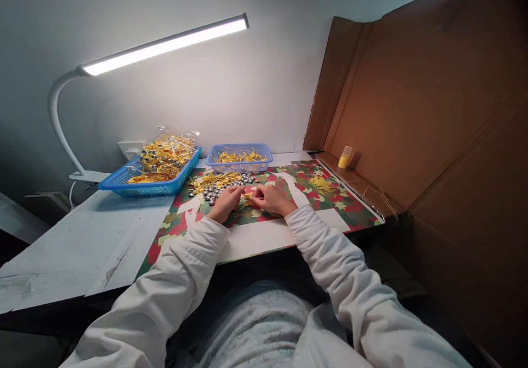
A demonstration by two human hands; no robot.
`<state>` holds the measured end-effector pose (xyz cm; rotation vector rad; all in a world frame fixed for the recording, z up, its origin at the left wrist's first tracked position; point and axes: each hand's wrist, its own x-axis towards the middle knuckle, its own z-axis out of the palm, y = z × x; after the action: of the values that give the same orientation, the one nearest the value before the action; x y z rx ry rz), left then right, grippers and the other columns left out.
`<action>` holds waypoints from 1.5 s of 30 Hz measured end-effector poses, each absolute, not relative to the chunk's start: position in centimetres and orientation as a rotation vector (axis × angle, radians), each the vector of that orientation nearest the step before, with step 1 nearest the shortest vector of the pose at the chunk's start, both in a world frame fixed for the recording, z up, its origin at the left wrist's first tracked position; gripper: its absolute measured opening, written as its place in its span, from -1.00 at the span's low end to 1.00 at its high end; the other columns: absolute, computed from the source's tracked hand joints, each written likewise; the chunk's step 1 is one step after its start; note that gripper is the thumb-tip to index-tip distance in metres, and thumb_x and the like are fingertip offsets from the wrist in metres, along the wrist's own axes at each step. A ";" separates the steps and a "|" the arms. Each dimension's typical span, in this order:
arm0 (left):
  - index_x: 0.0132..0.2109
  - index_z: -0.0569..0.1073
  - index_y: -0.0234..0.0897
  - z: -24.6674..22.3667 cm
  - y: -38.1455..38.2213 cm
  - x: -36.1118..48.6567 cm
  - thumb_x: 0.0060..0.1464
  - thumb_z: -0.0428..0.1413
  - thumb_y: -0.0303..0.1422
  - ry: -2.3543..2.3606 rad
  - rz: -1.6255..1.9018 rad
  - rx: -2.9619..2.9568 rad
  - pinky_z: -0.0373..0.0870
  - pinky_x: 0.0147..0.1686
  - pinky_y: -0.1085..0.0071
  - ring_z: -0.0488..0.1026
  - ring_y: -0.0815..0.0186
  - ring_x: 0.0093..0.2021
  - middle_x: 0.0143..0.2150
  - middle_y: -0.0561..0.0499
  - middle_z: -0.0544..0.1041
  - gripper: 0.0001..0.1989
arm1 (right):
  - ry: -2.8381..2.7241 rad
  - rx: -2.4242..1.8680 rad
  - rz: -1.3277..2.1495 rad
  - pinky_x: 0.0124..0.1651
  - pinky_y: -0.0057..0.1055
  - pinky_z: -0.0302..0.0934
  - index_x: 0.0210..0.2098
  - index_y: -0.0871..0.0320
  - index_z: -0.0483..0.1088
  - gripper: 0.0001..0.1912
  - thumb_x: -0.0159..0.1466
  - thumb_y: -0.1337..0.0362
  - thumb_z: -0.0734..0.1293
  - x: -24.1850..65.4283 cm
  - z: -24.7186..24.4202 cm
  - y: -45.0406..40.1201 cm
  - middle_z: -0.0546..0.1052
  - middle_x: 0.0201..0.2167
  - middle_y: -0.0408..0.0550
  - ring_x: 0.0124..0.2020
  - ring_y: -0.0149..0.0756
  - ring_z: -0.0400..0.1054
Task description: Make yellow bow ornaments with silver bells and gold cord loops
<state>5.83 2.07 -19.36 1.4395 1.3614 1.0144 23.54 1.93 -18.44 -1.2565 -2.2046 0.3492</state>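
Observation:
Over the patterned mat, my left hand and my right hand face each other with fingers pinched. Between them is a small yellow ribbon piece, which the right fingertips grip. What the left fingertips hold is too small to make out. Just beyond my left hand lies a pile of silvery bells, with a heap of yellow ribbon pieces behind it. Yellow cords lie loose on the mat, to the right of my right hand.
A blue basket with bagged yellow pieces and bells stands at the left. Behind the mat is a smaller basket of yellow pieces. A lamp reaches overhead. Cardboard walls the right side, near a small yellow bottle.

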 end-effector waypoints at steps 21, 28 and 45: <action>-0.07 0.48 -0.33 -18.5 1.2 5.3 0.17 0.16 -0.31 2.166 0.762 1.969 0.26 0.12 -0.01 0.34 0.08 0.12 0.02 -0.12 0.46 -0.77 | -2.320 -1.111 0.151 0.11 -0.23 0.05 -0.14 0.06 0.50 -0.81 0.23 0.30 0.39 22.6 -18.4 1.8 0.49 -0.07 -0.04 0.03 -0.18 0.25; -0.16 0.50 -0.31 -19.0 1.6 4.9 0.08 0.16 -0.40 2.127 0.910 2.000 0.25 0.09 -0.05 0.34 0.00 0.10 -0.04 -0.15 0.48 -0.84 | -2.156 -1.021 0.323 0.00 -0.21 0.13 -0.55 0.17 0.45 -0.85 0.13 0.46 0.39 22.2 -19.6 2.7 0.53 -0.43 -0.04 -0.23 -0.20 0.36; -0.21 0.43 -0.34 -20.3 2.1 5.9 0.25 0.05 -0.13 1.244 1.353 2.125 0.42 -0.38 0.40 0.44 0.39 -0.43 -0.37 0.04 0.50 -0.68 | -1.453 -0.865 0.793 -0.41 -0.32 0.39 -0.45 0.17 0.42 -0.58 0.10 -0.11 0.36 21.5 -20.1 2.9 0.55 -0.53 -0.01 -0.47 -0.22 0.49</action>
<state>5.86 2.05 -20.25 2.1254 1.2444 1.3528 21.50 2.89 -20.15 -0.8654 -1.4530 0.7930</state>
